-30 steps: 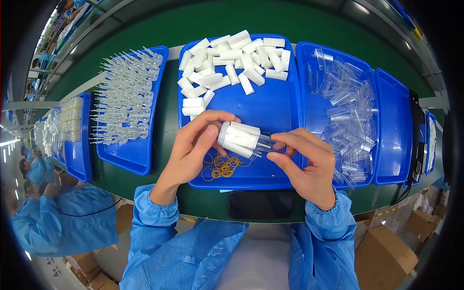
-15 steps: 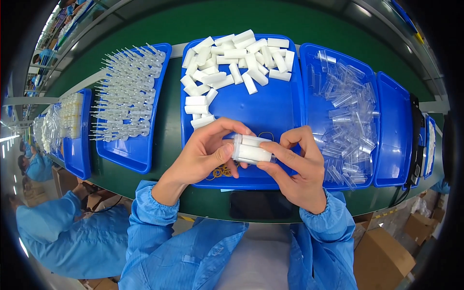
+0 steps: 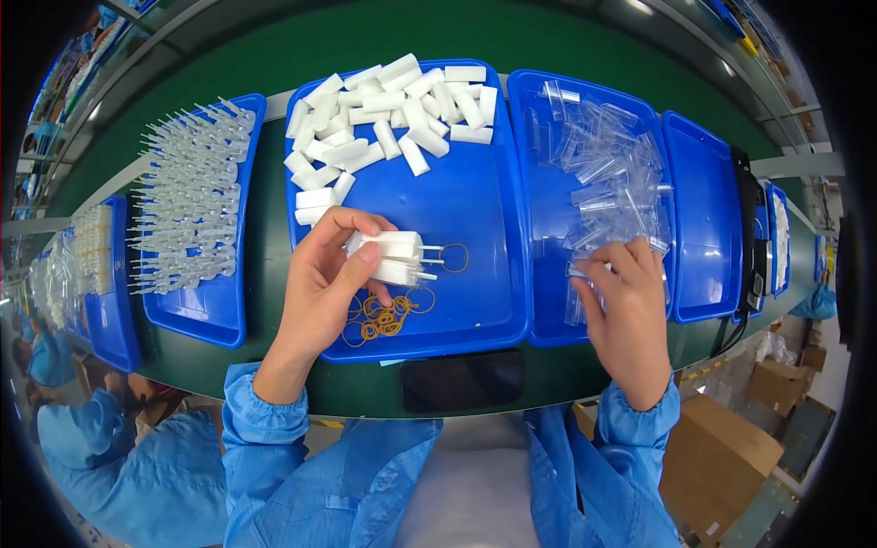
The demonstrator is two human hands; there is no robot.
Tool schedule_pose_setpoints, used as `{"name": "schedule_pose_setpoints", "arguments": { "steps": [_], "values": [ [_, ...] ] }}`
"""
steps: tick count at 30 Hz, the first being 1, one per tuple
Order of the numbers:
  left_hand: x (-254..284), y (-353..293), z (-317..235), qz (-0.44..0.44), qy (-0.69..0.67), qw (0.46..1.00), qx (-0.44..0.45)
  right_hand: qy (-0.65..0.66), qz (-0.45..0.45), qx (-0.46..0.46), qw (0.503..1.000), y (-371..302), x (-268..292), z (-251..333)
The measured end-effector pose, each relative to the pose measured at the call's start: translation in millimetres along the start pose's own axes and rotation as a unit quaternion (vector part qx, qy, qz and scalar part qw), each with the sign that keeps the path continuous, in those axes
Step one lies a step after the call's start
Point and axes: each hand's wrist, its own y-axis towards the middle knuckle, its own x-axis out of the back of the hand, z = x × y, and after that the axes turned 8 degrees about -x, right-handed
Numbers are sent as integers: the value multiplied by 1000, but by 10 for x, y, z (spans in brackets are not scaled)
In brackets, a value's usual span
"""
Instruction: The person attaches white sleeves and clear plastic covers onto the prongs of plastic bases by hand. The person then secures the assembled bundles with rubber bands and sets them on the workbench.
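My left hand [image 3: 327, 274] is closed round a bundle of white blocks [image 3: 398, 247] with thin white prongs pointing right. It hovers over the near part of a blue tray [image 3: 457, 315]. Yellowish rubber bands [image 3: 387, 316] lie in a small heap just below it, and one loose band [image 3: 454, 258] shows by the prongs. My right hand [image 3: 626, 306] is over another blue tray [image 3: 553, 321], its fingertips pinched on a clear plastic piece [image 3: 576, 268] at the near edge of a pile of clear plastic pieces [image 3: 610, 173]. The fingers partly hide that piece.
White blocks [image 3: 402, 100] fill the far end of the middle tray. To the left, a blue tray [image 3: 196, 320] carries rows of white stemmed parts [image 3: 192, 192]. Another blue tray [image 3: 699, 256] stands at right. A dark flat device [image 3: 463, 381] lies at the front edge; a co-worker's blue sleeve [image 3: 87, 429] is at lower left.
My right hand has let go of the white block bundle and moved right to the clear pieces. My left hand keeps the bundle, now with its prongs showing. The view has shifted.
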Motion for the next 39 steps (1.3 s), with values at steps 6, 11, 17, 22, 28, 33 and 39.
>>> {"name": "schedule_pose_setpoints", "arguments": {
  "steps": [6,11,17,22,28,33,39],
  "values": [
    [-66,12,-10,-1,26,1000,-8,-129,10,-30,991,-58,-231,61],
    [-84,0,5,-11,9,1000,-6,-161,-3,-21,987,-44,-335,52],
    [-61,5,-6,-26,17,999,19,-29,-54,14,998,15,-248,128],
    [-68,8,-9,-31,24,999,26,-121,12,12,992,17,-256,89],
    [-69,1,-17,-20,23,999,20,-3,15,33,999,105,-222,94],
    [-87,2,-6,32,37,998,-34,270,-39,15,962,169,-156,243],
    [-89,-14,-29,70,54,995,-41,454,10,-3,891,254,-303,359]
  ]
}}
